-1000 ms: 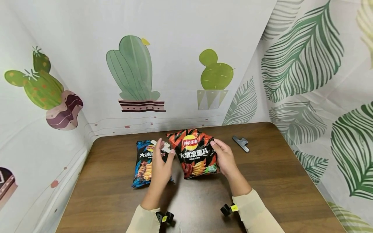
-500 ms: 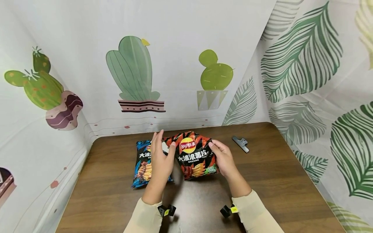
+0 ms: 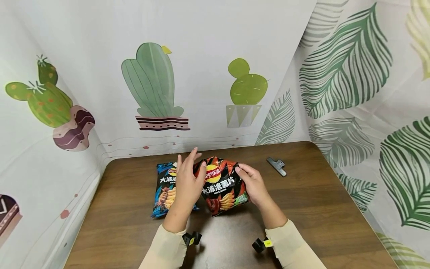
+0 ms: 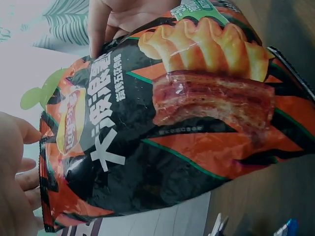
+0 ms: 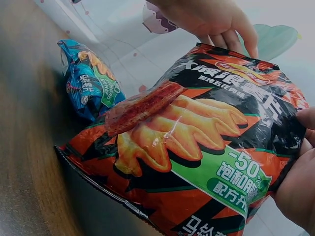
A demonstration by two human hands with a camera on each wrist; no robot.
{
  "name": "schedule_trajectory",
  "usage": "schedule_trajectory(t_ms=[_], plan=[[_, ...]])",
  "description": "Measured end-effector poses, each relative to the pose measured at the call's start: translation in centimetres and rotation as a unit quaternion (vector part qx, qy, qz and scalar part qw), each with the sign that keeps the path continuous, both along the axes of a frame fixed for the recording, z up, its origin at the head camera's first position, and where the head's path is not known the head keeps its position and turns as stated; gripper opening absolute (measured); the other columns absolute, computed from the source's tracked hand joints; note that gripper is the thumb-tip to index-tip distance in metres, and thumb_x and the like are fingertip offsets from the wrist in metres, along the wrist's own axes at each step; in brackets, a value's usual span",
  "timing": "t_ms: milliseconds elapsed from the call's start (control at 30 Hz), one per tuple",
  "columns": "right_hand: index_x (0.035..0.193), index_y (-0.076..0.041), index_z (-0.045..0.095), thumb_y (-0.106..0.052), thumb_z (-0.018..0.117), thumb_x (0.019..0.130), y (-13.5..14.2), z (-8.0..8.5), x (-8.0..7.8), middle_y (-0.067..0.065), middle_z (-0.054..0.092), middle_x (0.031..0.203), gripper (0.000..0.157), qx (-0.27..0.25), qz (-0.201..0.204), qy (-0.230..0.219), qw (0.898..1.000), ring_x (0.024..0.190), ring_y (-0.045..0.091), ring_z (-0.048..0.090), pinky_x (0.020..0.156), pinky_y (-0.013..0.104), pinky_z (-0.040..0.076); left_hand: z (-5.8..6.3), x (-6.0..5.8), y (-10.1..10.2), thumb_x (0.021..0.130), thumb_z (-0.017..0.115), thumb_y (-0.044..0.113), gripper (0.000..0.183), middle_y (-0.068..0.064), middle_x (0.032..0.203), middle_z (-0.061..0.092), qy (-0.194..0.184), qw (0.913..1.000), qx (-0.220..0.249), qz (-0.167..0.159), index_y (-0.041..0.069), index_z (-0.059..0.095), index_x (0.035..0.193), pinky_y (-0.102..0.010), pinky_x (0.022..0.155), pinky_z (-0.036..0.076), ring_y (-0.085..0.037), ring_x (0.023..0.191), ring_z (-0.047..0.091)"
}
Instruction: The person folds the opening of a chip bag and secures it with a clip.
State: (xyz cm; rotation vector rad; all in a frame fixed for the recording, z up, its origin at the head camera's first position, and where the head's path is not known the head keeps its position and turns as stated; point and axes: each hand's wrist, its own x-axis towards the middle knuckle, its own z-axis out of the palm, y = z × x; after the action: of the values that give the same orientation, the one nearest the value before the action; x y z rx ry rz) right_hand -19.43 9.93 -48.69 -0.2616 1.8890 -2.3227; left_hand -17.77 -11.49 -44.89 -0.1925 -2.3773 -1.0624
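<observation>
A red and black bag of chips [image 3: 221, 188] is tilted in front of me, raised off the table at least in part. My right hand [image 3: 256, 185] grips its right side, thumb in front; the right wrist view shows that hand [image 5: 298, 189] at the bag's edge. My left hand [image 3: 189, 179] is at its upper left, fingers spread and mostly straight. In the left wrist view, this hand's fingertips [image 4: 34, 137] reach the bag's top seam, and other fingers lie behind it. A blue bag of chips [image 3: 164, 190] lies on the table, partly hidden by my left hand.
A dark grey clip [image 3: 277, 166] lies at the back right of the wooden table [image 3: 312, 209]. Little shows of a white clip [image 3: 175, 164] near the top of the blue bag. A patterned cloth wall [image 3: 208, 86] borders the table's back.
The red bag has moved slightly left and toward me with my right hand, its upper left bending. My left hand has come closer to its top seam, covering most of the white clip.
</observation>
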Motion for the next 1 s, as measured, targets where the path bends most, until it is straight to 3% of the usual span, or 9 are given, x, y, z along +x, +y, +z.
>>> schedule_trajectory(t_ms=[167,300,400,700,1000], plan=[[0.125,0.013,0.059,-0.019,0.054,0.105,-0.09,-0.20,-0.06,-0.008,0.074,0.100,0.038,0.005,0.004,0.002,1.000,0.087,0.009,0.071,0.078,0.027,0.060,0.22,-0.02,0.23,0.101,0.061,0.021,0.042,-0.008,0.125,0.072,0.000,0.9998,-0.016,-0.006,0.010,0.057,0.142,-0.047,0.125,0.027,-0.027,0.121,0.066],[0.126,0.013,0.059,-0.019,0.054,0.104,-0.19,-0.19,-0.02,-0.008,0.073,0.101,0.038,0.006,0.007,-0.003,1.000,0.089,0.009,0.071,0.081,0.027,0.060,0.20,-0.11,0.42,0.099,0.063,0.017,0.030,-0.008,0.114,0.075,0.024,0.9990,-0.038,0.001,0.010,0.069,0.128,-0.046,0.114,0.043,-0.028,0.110,0.069],[0.127,0.012,0.059,-0.018,0.054,0.104,-0.28,-0.09,0.05,-0.008,0.073,0.102,0.038,0.009,0.007,-0.007,1.000,0.090,0.010,0.071,0.081,0.027,0.060,0.15,-0.20,0.50,0.098,0.064,0.016,0.025,-0.007,0.108,0.076,0.036,0.9984,-0.043,0.005,0.010,0.073,0.120,-0.047,0.104,0.049,-0.027,0.103,0.070],[0.122,0.013,0.060,-0.017,0.054,0.104,-0.42,0.25,0.17,-0.008,0.073,0.098,0.036,0.012,0.007,0.003,1.000,0.087,0.009,0.071,0.078,0.027,0.060,0.29,-0.33,0.69,0.099,0.063,0.016,0.017,-0.005,0.104,0.074,0.027,0.9987,-0.044,0.003,0.012,0.075,0.110,-0.042,0.086,0.051,-0.023,0.092,0.071],[0.121,0.012,0.061,-0.019,0.055,0.104,-0.15,-0.03,-0.04,-0.007,0.072,0.098,0.036,0.023,0.002,0.002,1.000,0.085,0.008,0.070,0.077,0.026,0.059,0.41,-0.32,0.80,0.100,0.062,0.014,0.021,-0.005,0.104,0.075,0.015,0.9992,-0.035,-0.011,0.013,0.075,0.117,-0.042,0.086,0.050,-0.023,0.091,0.071]])
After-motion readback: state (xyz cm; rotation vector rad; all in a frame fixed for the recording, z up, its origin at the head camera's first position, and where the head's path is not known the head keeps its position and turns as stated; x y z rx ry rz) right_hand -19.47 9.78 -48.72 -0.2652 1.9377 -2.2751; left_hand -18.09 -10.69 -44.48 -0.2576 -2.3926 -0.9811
